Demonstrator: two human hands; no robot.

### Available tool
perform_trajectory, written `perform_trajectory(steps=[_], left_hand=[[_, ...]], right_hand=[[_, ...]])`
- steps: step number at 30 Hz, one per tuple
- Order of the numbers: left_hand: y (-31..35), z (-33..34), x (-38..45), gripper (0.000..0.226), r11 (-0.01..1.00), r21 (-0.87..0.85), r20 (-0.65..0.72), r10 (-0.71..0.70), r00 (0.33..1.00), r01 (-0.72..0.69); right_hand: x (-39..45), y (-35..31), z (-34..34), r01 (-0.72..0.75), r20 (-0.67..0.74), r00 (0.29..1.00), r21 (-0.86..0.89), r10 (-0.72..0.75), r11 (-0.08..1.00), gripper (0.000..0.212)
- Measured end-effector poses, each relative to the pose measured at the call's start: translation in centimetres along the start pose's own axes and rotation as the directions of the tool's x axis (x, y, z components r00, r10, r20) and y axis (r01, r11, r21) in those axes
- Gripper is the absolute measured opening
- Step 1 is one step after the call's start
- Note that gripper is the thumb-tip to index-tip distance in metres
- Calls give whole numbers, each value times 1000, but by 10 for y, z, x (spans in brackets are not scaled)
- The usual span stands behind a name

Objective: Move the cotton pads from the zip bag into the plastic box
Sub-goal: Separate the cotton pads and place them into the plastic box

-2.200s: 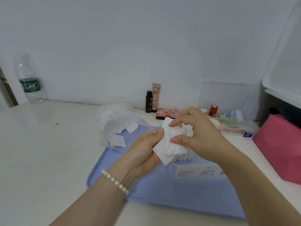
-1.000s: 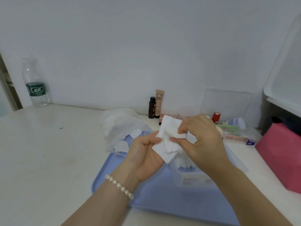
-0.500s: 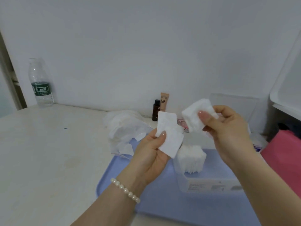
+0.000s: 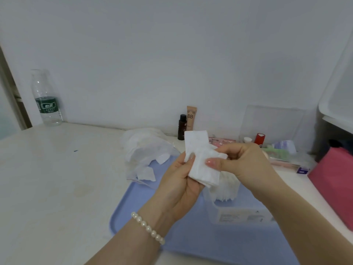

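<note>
My left hand (image 4: pixel 178 185) holds a small bunch of white square cotton pads (image 4: pixel 200 161) above the blue tray (image 4: pixel 145 213). My right hand (image 4: pixel 242 164) pinches the right edge of the same pads with thumb and forefinger. Just behind and below them the clear plastic box (image 4: pixel 238 215) stands on the tray with a stack of pads (image 4: pixel 225 190) upright in it. The crumpled clear zip bag (image 4: pixel 147 148) lies at the tray's far left corner, with loose pads (image 4: pixel 146 174) at its mouth.
A water bottle (image 4: pixel 46 98) stands at the far left by the wall. A small dark bottle (image 4: pixel 181 127), a BB tube (image 4: pixel 191 117), a red cap (image 4: pixel 259 138) and other cosmetics line the back. A pink box (image 4: pixel 336 180) sits at the right.
Half a second ago my right hand held pads apart from the left hand's pads. It has come back left, and both hands now hold one bunch together.
</note>
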State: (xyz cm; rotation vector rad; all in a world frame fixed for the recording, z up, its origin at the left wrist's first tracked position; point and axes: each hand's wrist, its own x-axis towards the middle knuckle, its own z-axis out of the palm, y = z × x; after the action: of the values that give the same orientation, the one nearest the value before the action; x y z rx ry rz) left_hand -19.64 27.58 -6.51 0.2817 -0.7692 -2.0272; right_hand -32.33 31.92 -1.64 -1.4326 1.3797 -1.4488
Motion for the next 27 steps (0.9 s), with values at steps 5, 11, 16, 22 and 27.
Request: perform_trajectory(steps=[5,11,16,22,27], left_hand=[[-3,1,0,50,998,-60,-16,-31,999,30],[-5,1,0,48,985,-151,-6,-84,996,82],[-5,1,-3,48,981,-160,7,-115,993,114],[-5,1,-2,50,988,-116,20,-104,994,105],[-3,-1,-1,34,998,48,-109,-23,994,28]], right_hand=[[1,5,4,14,-33,999,-8,-14,1000,16],[-1,11,7,109,-96,983,-395,-159,912,32],[-3,10,5,166,9,979,-624,-205,763,32],[-6,6,5,190,28,970,-707,-241,681,35],[-9,-3,3,209,-47,950,-640,-308,740,32]])
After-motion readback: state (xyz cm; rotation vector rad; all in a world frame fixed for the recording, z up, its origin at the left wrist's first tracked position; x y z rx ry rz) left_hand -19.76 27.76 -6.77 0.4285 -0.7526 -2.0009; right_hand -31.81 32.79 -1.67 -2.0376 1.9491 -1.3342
